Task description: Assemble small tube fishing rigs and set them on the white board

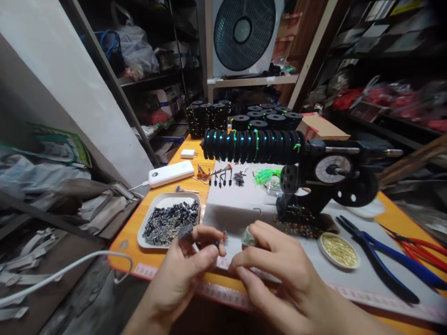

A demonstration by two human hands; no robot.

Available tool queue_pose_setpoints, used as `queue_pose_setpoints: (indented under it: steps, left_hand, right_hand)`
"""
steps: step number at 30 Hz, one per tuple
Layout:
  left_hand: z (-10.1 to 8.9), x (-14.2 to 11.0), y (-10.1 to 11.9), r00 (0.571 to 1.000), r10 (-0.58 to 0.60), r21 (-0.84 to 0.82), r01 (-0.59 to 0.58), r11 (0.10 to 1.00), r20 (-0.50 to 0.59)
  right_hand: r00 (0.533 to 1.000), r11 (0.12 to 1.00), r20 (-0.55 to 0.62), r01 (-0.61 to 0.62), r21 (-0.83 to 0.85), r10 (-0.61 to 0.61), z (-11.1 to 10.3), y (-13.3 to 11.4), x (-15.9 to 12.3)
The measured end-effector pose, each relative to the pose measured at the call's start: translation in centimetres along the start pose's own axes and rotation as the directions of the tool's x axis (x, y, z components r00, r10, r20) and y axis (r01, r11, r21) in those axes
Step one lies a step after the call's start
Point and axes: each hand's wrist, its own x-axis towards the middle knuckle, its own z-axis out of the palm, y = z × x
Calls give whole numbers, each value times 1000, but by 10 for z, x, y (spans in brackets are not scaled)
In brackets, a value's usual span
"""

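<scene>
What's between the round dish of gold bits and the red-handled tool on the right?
The blue-handled pliers lie between the dish and the red-handled tool, as the head view shows.

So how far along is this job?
Possibly done: the black spools stacked at the back. In hand: something tiny in the left hand and a greenish lump in the right hand. Seemingly left: many loose dark pieces in the white tray.

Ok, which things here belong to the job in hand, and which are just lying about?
Likely the job:
greenish lump at right hand
tiny piece at left hand
tray of dark pieces
dish of gold pieces
black geared device

Probably just lying about:
power bank
plug adapter
box fan
</scene>
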Motion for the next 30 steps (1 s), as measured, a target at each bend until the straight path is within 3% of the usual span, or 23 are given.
queue_pose_setpoints:
  steps: [2, 5, 9, 21, 30]
  left_hand:
    - [3, -5, -11, 995, -102, -200, 96, 975, -18]
    - [6, -10, -18, 990, -134, -284, 116, 952, -47]
    - [9, -14, -20, 987, -129, -269, 100, 958, -93]
    - [10, -13, -28, 995, -97, -264, 95, 960, 4]
    - [13, -14, -27, 996, -89, -236, 83, 968, -13]
  right_hand:
    - [1000, 1000, 22, -9, 3, 9, 0, 0, 0]
    - [999, 1000, 39, -24, 3, 23, 2, 1, -2]
    - [998, 999, 54, -35, -2, 35, 5, 3, -4]
    - [996, 999, 77, -49, 18, 47, 8, 3, -3]
    - [994, 998, 94, -57, 31, 53, 5, 4, -6]
